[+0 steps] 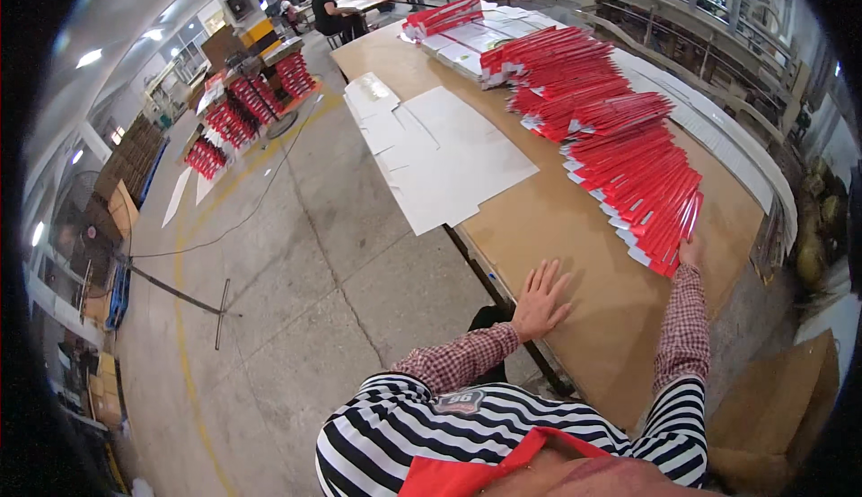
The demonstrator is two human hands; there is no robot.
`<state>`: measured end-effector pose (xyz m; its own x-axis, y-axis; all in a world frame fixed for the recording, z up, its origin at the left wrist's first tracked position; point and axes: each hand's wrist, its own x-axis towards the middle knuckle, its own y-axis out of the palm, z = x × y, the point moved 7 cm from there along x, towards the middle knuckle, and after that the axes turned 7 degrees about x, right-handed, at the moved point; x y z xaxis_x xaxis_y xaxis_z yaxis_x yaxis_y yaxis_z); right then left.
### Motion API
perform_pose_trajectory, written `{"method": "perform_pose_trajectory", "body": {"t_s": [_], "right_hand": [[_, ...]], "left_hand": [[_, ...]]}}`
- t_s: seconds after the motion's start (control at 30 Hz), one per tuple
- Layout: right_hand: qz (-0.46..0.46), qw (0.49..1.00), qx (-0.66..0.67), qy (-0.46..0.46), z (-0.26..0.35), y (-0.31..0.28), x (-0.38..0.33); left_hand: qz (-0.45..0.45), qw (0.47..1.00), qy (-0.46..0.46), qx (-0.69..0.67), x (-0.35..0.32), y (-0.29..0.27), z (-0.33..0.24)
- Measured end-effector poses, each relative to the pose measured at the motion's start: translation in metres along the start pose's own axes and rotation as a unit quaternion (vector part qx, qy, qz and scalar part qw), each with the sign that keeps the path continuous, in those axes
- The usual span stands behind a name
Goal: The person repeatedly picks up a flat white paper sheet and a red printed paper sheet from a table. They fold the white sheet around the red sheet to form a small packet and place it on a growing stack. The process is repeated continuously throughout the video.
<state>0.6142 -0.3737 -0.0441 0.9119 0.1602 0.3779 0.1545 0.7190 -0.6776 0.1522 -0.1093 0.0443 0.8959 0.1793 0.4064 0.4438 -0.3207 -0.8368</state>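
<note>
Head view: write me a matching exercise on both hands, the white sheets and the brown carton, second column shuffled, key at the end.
Column one
1. Left hand
2. Right hand
3. White sheets
4. Brown carton

Column two
A. In the picture's lower right
B. At the near end of the fanned row of red pieces
C. Partly overhanging the left edge of the brown tabletop
D. Resting with fingers spread, nothing in its grasp

Right pairs: 1-D, 2-B, 3-C, 4-A

Left hand point(540, 301) spread over brown table point(615, 349), right hand point(690, 253) touching red pieces point(639, 193), white sheets point(458, 160)
</note>
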Motion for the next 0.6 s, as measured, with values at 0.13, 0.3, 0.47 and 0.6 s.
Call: {"method": "perform_pose_trajectory", "body": {"t_s": [0.13, 0.3, 0.47, 0.6], "right_hand": [[0.229, 0.912, 0.204, 0.271, 0.041, 0.083, -0.066], [0.089, 0.992, 0.086, 0.025, -0.003, -0.06, -0.146], [0.109, 0.966, 0.192, 0.134, 0.03, -0.118, -0.207], [0.165, 0.937, 0.243, 0.189, 0.074, -0.123, -0.229]], "left_hand": [[-0.052, 0.994, -0.068, -0.069, -0.039, -0.043, 0.094], [-0.051, 0.945, -0.155, 0.284, -0.014, -0.144, 0.254], [0.034, 0.934, -0.048, 0.353, -0.017, -0.134, 0.323], [0.21, 0.918, -0.092, 0.323, 0.004, -0.131, 0.335]]}}
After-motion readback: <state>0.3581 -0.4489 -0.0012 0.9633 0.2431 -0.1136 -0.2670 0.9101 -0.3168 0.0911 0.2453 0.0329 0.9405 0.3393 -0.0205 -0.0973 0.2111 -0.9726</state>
